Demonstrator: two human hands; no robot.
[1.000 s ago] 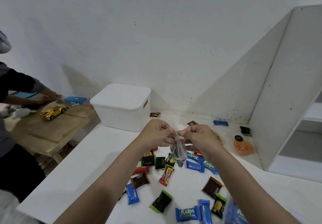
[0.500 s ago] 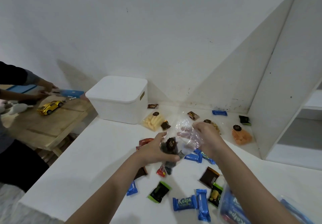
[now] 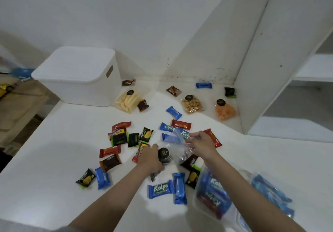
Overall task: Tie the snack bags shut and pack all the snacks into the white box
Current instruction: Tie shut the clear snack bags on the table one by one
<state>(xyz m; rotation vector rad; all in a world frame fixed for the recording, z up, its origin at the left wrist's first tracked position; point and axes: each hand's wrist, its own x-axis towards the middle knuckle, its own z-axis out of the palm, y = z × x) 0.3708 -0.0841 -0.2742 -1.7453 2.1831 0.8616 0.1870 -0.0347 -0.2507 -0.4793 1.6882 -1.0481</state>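
My left hand (image 3: 151,157) grips a dark snack pack (image 3: 163,155) low over the white table (image 3: 54,159). My right hand (image 3: 201,144) pinches the rim of a clear plastic bag (image 3: 177,144) right beside that pack. Several wrapped snacks lie scattered around both hands, among them a blue Kalpa bar (image 3: 161,189). The white box (image 3: 77,76) stands lidded at the far left of the table. Three tied bags rest further back: pale sticks (image 3: 128,100), round nuts (image 3: 192,105) and orange pieces (image 3: 225,112). A filled clear bag of blue bars (image 3: 214,194) lies under my right forearm.
A white shelf unit (image 3: 281,69) rises at the right, close to the orange bag. A wooden table (image 3: 19,103) with a yellow toy car (image 3: 5,88) sits beyond the left edge. The wall closes off the back.
My head has tilted down and closer to the table. Both hands have dropped from chest height to the snack pile, the left now gripping the dark pack, the right still holding the clear bag.
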